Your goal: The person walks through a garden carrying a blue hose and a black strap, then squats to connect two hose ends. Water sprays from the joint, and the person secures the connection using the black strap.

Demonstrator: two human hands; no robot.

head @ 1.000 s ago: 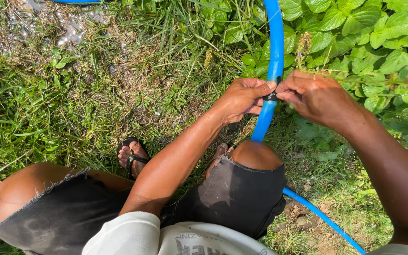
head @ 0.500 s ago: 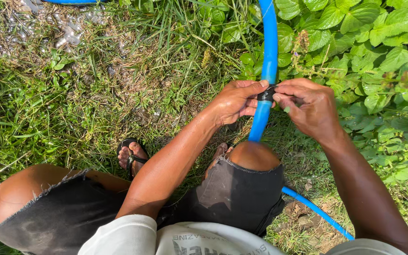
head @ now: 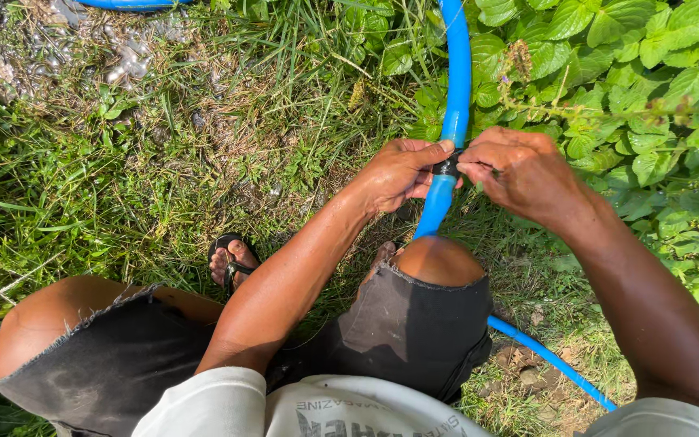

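— What's on the ground here?
— Long grass (head: 163, 162), with a wet muddy patch (head: 115, 48) at the top left.
— And on the right?
— Broad-leaved green plants (head: 633, 73), some with thin seed stalks.
— Anything lower down?
— A black sandal (head: 232, 259) in the grass and bare soil (head: 527, 380) near the bottom.

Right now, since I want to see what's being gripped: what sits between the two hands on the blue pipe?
In the head view, a small dark band around the blue pipe lies between the left hand and right hand; both hands' fingertips meet at it.
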